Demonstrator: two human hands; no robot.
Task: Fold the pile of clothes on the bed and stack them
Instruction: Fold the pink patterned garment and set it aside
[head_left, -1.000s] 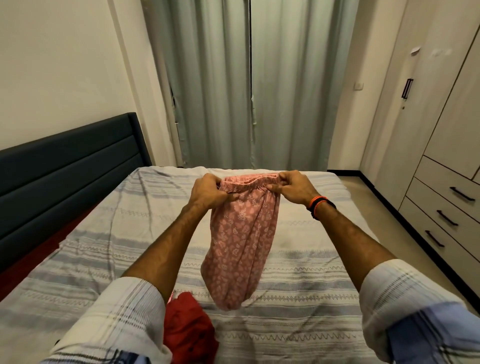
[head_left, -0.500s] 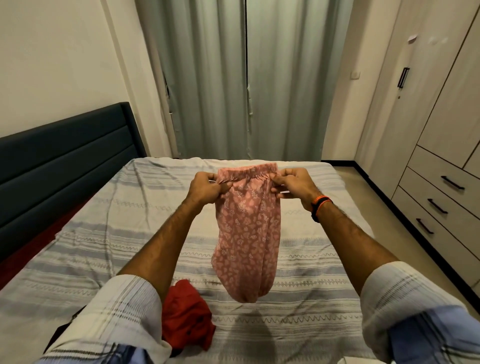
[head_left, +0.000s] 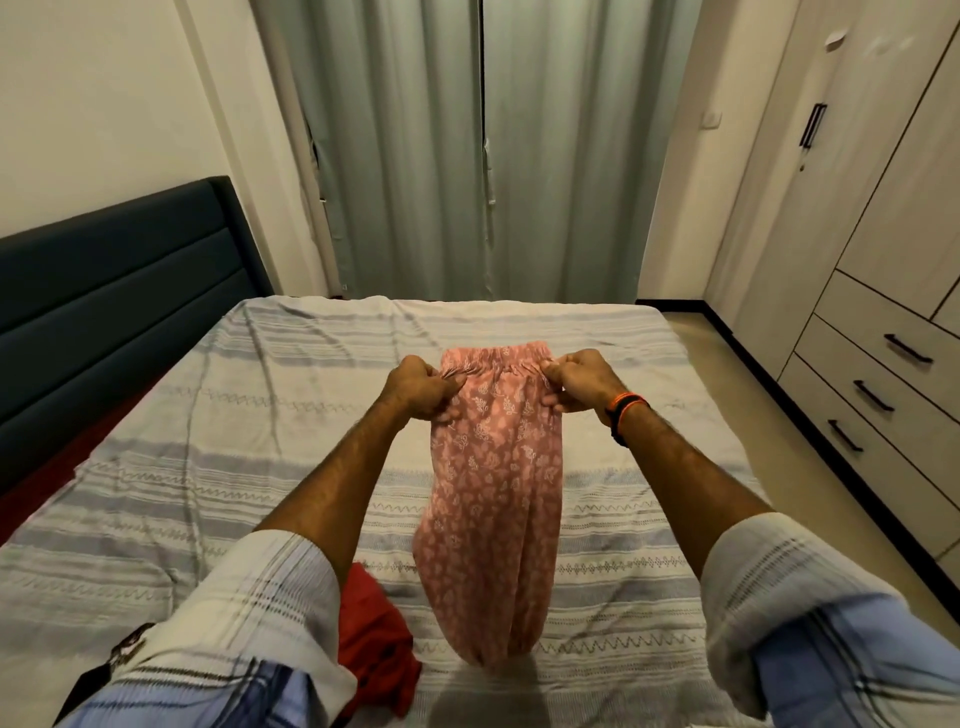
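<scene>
Striped bed (head_left: 208, 467) below; I note left hand (head_left: 418, 387) and right hand (head_left: 579, 379) pinching pink trousers (head_left: 493, 493) waistband, letting legs hang straight for folding.

A bedroom: bed (head_left: 208, 467), wardrobe (head_left: 883, 234) (drawers below).

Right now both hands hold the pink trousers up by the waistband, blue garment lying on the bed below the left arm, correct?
Not quite: the garment by the left arm is red, not blue, as the head view shows. Both hands, left hand and right hand, do grip the pink trousers at the waistband.
</scene>
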